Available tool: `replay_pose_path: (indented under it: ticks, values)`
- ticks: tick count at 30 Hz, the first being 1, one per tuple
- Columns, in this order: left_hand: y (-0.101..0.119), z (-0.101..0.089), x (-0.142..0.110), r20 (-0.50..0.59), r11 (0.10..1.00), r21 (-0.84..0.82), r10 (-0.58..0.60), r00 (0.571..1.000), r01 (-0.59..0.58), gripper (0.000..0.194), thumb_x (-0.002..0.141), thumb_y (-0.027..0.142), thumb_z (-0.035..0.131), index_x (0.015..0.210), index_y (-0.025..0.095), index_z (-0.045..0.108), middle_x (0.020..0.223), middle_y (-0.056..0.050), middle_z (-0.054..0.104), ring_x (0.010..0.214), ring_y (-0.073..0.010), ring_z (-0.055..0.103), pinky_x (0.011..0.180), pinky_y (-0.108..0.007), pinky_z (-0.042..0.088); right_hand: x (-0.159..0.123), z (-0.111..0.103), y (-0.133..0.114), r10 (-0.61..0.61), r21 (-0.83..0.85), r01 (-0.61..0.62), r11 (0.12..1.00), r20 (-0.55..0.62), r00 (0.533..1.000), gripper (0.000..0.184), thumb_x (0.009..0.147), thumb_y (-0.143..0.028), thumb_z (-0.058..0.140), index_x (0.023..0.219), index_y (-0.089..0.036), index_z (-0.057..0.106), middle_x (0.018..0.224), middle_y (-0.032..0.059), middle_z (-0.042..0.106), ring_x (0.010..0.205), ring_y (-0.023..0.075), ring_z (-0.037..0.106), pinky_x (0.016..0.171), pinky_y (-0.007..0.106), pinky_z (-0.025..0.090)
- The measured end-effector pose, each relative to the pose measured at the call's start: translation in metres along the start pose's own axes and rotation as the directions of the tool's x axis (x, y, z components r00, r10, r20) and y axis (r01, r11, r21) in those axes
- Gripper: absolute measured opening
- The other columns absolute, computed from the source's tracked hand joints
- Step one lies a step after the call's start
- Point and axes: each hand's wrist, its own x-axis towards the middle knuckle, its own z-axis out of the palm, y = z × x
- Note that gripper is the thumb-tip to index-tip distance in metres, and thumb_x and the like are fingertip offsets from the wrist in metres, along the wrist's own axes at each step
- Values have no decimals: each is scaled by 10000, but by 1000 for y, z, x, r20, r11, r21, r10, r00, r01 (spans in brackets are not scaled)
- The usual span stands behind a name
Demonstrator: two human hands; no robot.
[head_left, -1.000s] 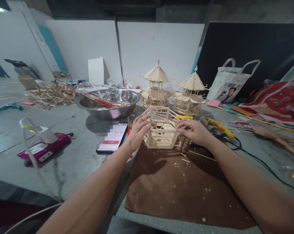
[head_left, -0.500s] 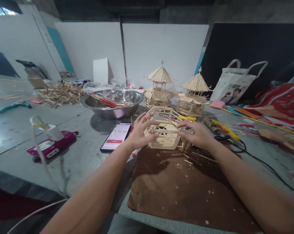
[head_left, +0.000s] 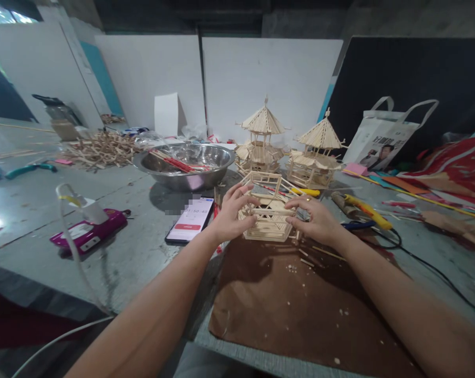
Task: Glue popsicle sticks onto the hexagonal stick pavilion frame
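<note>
Touching: left hand (head_left: 231,210) and right hand (head_left: 318,218) at opposite ends of a thin pale wooden crossbar (head_left: 272,212), front side of the open frame.
Left grip: thumb and index narrowly apart around the bar's end; can't tell if pinching.
Right grip: same narrow gap at the other end, firm hold not clear; ring on one finger.
Open frame: pale, many-sided stick-built model (head_left: 267,234), between the hands, at far end of the brown mat (head_left: 269,315).
Built so far: lower slatted tier, side railings, upright rectangular panel (head_left: 265,176) at the back, slanting sticks near it.
Missing: no roof on it; front looks less complete than the back, joints too small to judge. Roughly midway, by comparison with the two roofed models.
Roofed models: pale stick pavilion with pointed roof (head_left: 263,122) behind the frame; second pointed-roof pavilion (head_left: 319,135) to its right.
Mat scraps: short cut stick pieces (head_left: 306,262), pale crumbs.
Left side: black-edged phone (head_left: 188,223), shiny steel basin (head_left: 174,182) holding red sticks (head_left: 176,161), purple power strip (head_left: 108,226).
Right side: yellow-handled tool (head_left: 373,214), dark cable (head_left: 426,266).
</note>
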Motion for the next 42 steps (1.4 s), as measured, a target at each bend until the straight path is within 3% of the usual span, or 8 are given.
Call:
replay_pose_path:
  ticks: [7,17,23,27,31,33,36,42]
  values:
    - [0,-3,0,65,999,-5,-33,997,34,540,630,226,570,1158,224,458,1346,-42,306,1259,-244,169,1032,-426,154,-2,2,1,32,-13,-32,999,17,999,275,716,-330,541,957,-197,551,991,70,604,950,205,534,829,354,399]
    - [-6,-3,-1,125,989,-75,-115,986,125,916,575,464,647,1337,241,190,1422,-91,63,1296,-288,29,1033,-465,115,-4,3,5,83,0,-83,997,84,993,348,714,-348,539,1021,-188,509,1041,77,574,983,205,516,847,345,387]
    - [-13,-8,-1,-15,904,-384,-213,977,191,566,763,507,390,1269,255,354,1392,-18,244,1293,-214,133,1046,-388,147,-5,-4,9,91,64,-99,993,115,989,407,722,-390,529,1071,-189,472,1095,87,536,1027,213,485,873,371,375]
    - [-20,-6,5,-261,746,-644,-419,870,166,470,799,466,267,1061,198,551,1182,-44,522,1130,-188,422,918,-333,345,-5,-11,19,31,26,-36,999,170,985,525,701,-401,556,1157,-182,418,1197,115,467,1118,233,420,927,416,330]
    - [-24,-6,10,-379,608,-771,-680,628,193,316,696,424,445,709,145,593,826,-57,634,754,-134,558,635,-234,427,-6,-10,31,-26,-45,35,998,184,983,564,700,-393,560,1197,-179,400,1224,130,446,1153,240,389,946,437,312]
    - [-23,-8,11,-403,572,-801,-733,548,175,253,656,383,489,609,142,548,666,-28,604,582,-93,516,523,-198,396,-5,-7,34,-62,-86,78,993,178,982,529,712,-398,548,1176,-173,430,1200,131,468,1142,236,401,942,431,318]
    - [-18,-10,12,-431,573,-809,-730,531,132,231,657,356,486,552,150,498,564,5,554,481,-68,456,456,-178,362,-4,-2,35,-96,-163,121,979,152,984,469,731,-415,530,1124,-163,487,1156,128,510,1110,231,429,928,417,331]
    - [-6,-10,9,-537,729,-677,-584,608,102,270,711,357,461,525,162,482,501,23,493,439,-69,413,430,-187,337,-4,4,23,-96,-351,112,930,63,993,438,707,-482,542,985,-145,582,996,129,601,965,251,504,849,431,347]
